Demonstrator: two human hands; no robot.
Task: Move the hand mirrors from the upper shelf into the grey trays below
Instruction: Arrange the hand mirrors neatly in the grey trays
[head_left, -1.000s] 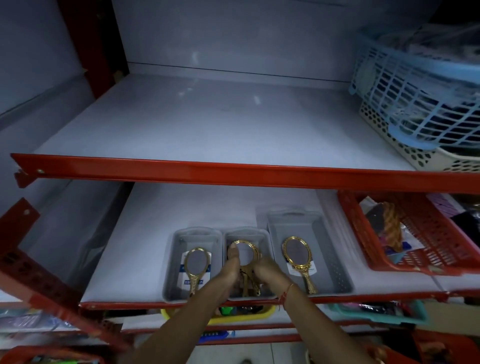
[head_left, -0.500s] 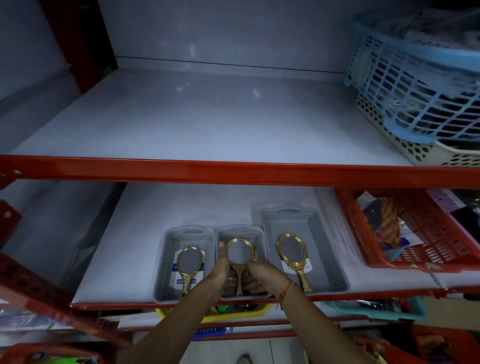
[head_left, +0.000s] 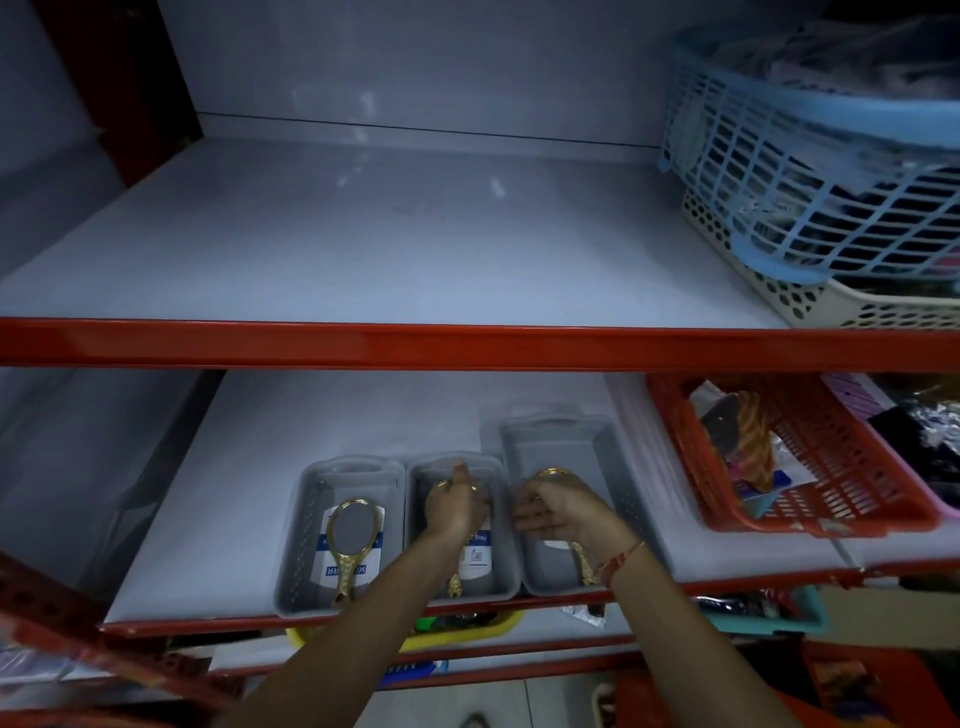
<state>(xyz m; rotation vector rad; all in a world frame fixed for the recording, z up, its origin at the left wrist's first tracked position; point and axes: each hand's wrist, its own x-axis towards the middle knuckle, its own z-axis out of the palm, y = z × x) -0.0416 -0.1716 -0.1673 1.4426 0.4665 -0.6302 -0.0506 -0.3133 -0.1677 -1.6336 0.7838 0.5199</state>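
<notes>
The left hand's grip (head_left: 453, 506) rests on the gold oval hand mirror (head_left: 457, 582) in the middle grey plastic tray (head_left: 511, 551), closure unclear; the right hand (head_left: 558, 512), fingers loosely curled and seemingly empty, hovers beside it. Risk: withdrawing carelessly could drag the mirror's handle over the tray's front wall; glass might crack.

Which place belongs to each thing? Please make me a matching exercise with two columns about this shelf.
Things:
1. blue basket
2. red basket
3. left grey tray
4. yellow tray

Places:
A. under the shelf with the grey trays
B. upper shelf, on a cream basket
C. lower shelf, far right
D. lower shelf, holding a gold mirror

Pairs: 1-B, 2-C, 3-D, 4-A
</notes>
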